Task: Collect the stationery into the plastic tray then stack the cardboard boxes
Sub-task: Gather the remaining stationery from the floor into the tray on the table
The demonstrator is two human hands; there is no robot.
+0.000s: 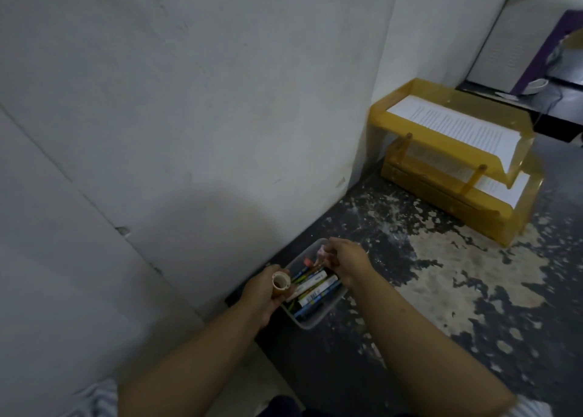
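Clear plastic formed the tray, which sat on the table against the wall, already full of pens. The left hand gripped a roll of tape at its left edge; the right hand pinched a small pale thing over its far end. Both would best be lowered into gaps, not dropped on the pile. The pale thing was too blurred to name. Beyond stood yellow paper trays; no cardboard boxes showed.

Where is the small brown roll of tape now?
In the head view, the left hand grips the small brown roll of tape by the left rim of the clear plastic tray.
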